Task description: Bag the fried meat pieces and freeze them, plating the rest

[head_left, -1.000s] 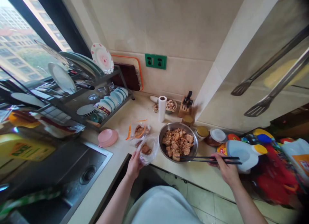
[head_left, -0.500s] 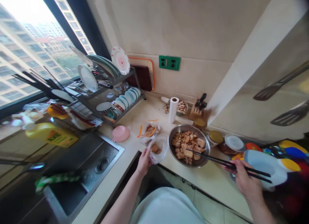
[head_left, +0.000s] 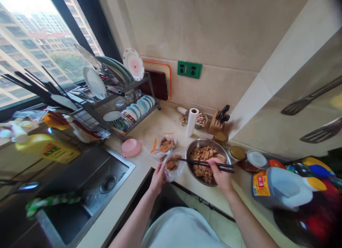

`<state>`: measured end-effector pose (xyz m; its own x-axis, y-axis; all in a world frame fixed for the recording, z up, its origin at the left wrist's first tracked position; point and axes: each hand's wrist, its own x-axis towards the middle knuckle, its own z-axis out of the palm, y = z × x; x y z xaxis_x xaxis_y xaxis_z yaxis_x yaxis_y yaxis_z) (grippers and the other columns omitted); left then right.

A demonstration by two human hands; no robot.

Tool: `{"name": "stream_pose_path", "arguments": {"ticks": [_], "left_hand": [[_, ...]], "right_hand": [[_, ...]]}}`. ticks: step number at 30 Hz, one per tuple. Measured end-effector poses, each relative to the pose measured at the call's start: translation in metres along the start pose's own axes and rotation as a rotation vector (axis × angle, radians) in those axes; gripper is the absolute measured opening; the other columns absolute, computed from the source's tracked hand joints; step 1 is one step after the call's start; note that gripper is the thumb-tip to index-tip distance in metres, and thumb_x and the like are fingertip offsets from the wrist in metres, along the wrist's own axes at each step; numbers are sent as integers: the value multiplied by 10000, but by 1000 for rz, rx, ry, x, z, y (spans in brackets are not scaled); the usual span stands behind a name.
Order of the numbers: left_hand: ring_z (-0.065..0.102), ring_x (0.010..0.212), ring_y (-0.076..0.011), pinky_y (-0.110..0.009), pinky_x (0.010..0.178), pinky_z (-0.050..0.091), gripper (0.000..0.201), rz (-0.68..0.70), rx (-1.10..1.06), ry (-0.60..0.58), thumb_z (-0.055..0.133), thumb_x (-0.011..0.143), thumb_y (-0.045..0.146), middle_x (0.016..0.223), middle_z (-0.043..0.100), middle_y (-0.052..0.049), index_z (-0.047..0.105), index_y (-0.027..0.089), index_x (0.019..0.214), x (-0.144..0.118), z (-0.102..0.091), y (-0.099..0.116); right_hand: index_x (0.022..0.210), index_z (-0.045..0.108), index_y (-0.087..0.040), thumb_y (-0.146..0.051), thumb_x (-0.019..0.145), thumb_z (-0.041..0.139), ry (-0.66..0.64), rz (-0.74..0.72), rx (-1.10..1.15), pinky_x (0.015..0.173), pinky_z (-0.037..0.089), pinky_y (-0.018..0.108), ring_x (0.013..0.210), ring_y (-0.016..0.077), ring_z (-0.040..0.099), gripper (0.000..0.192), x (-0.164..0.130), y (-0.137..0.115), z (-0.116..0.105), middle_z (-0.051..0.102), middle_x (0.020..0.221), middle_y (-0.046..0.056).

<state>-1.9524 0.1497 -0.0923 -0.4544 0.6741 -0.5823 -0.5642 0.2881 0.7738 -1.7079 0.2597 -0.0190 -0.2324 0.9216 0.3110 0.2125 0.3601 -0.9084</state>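
My left hand (head_left: 158, 177) grips the edge of a clear plastic bag (head_left: 176, 174) that has pieces of browned meat (head_left: 171, 164) inside. A pair of black chopsticks (head_left: 197, 162) is held in my right hand (head_left: 221, 175), above the steel bowl (head_left: 188, 169). Their tips reach left into the bag's mouth, at the meat there. Coated meat pieces (head_left: 204, 155) fill much of the bowl. Just behind the held bag lies a zip bag with an orange seal (head_left: 163, 143), also with meat in it.
Behind the bowl stand a white paper roll (head_left: 192, 122), a bowl of mushroom-like pieces (head_left: 201, 120) and a knife block (head_left: 216, 124). Jars (head_left: 236, 153) and a large jug (head_left: 283, 187) line the right. Leftward are pink lids (head_left: 131, 147), a dish rack (head_left: 128, 116) and the sink (head_left: 125, 169).
My right hand has swung left with the chopsticks, whose tips moved from the meat in the bowl to the plastic bag. My left hand stays on the bag.
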Motion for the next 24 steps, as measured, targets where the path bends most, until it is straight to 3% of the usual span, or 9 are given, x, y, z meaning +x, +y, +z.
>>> {"name": "stream_pose_path", "arguments": {"ticks": [5, 8, 11, 16, 24], "left_hand": [[537, 550, -102, -220, 507, 448, 565, 2, -8, -12, 719, 681, 555, 766, 630, 33, 570, 248, 1131, 5, -3, -5], [567, 585, -114, -223, 510, 451, 575, 3, 3, -20, 708, 705, 539, 837, 654, 7, 555, 244, 1173, 6, -4, -7], [565, 585, -114, -224, 509, 444, 576, 1, 6, -6, 710, 706, 522, 850, 657, 4, 553, 247, 1186, 6, -5, -9], [561, 576, -108, -224, 514, 442, 589, 4, 5, 16, 729, 685, 531, 843, 656, 16, 549, 261, 1176, 6, -6, -11], [614, 636, -151, -257, 549, 464, 387, -9, 14, 17, 625, 805, 462, 892, 670, -24, 564, 269, 1135, 6, -5, -12]], "right_hand": [[779, 666, -217, -579, 794, 632, 268, 170, 4, 551, 605, 323, 527, 195, 662, 364, -21, 17, -98, 715, 703, 55], [755, 665, -205, -631, 744, 653, 313, 228, 34, 490, 598, 323, 477, 200, 649, 427, -32, 34, -122, 703, 651, 61], [737, 678, -202, -643, 727, 662, 283, 230, 21, 512, 612, 325, 530, 213, 674, 442, -35, 41, -117, 701, 657, 62], [710, 675, -225, -665, 730, 639, 192, 194, -19, 543, 610, 306, 574, 203, 683, 441, -28, 27, -102, 702, 662, 39], [710, 681, -228, -640, 758, 623, 103, 152, -71, 577, 608, 332, 608, 216, 681, 418, -11, 17, -89, 709, 666, 40]]}}
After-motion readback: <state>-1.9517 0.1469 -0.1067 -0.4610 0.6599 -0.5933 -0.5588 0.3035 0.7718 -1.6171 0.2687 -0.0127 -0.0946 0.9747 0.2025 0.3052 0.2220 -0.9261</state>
